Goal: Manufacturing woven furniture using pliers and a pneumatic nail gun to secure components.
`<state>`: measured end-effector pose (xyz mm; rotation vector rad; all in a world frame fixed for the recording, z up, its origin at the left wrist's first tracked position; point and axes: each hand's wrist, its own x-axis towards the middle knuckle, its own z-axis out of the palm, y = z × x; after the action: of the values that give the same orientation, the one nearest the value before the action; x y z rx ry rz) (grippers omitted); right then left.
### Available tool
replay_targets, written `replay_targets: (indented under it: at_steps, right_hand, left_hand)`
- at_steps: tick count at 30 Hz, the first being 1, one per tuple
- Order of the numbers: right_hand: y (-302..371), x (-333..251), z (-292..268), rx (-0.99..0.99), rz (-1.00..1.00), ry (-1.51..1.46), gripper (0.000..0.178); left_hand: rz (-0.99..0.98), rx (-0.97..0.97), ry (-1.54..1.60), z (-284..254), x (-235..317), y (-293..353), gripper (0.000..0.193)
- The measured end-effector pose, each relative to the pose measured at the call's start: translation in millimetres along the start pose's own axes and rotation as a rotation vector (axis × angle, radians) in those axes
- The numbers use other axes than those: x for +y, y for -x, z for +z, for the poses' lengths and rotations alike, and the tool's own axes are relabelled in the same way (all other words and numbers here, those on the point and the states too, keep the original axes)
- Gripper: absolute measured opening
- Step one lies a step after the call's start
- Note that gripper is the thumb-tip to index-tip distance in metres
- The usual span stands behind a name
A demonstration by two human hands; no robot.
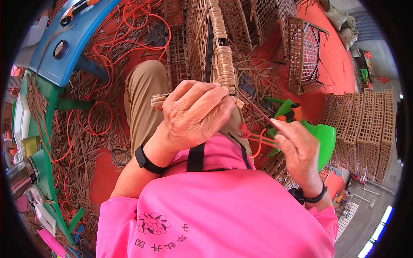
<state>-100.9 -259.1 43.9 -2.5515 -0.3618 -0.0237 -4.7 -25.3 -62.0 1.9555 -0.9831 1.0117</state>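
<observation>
A woven rattan-like frame (224, 60) with a wrapped edge stands between my knees and reaches up close to my body. My left hand (193, 112) is closed around the near corner of this frame, covering most of the joint. To the right, the fingers of my right hand (299, 148) pinch a thin brown weaving strip (258, 109) that runs taut to that corner. A slim red thing (246, 130), smeared by motion, sticks out from the same hand toward the left; its kind cannot be made out.
Close behind my right hand, an orange glue gun (292, 112) rests by a green plastic stool (320, 137). A blue stool (71, 41) at the far left bears a tape roll (60, 49). Red cord (112, 64) loops over strip scraps. Woven panels (363, 129) stand at right.
</observation>
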Motion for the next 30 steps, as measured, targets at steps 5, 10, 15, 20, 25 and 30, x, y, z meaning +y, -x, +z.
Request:
replay_targets:
  at_steps: [5,10,15,20,25,30]
  right_hand:
    - [-7,-20,-23,-0.044,0.013,0.027,0.028]
    - [-26,-28,-42,-0.141,-0.008,0.115,0.031]
    - [-61,-36,-67,-0.314,-0.101,0.189,0.024]
    - [-119,-13,-94,-0.545,-0.383,0.289,0.020]
    - [-156,-84,-91,-0.718,-0.123,0.312,0.018]
    - [-128,-71,-88,-0.620,-0.496,0.708,0.021]
  left_hand:
    - [0.019,0.000,0.002,1,1,-1,0.023]
    - [0.016,0.022,0.017,1,2,-2,0.022]
    - [0.008,0.016,0.049,0,1,-1,0.021]
    - [0.033,0.034,0.026,5,2,-2,0.022]
    - [0.022,0.038,0.026,5,2,-3,0.022]
    - [0.039,0.073,0.000,8,2,-4,0.022]
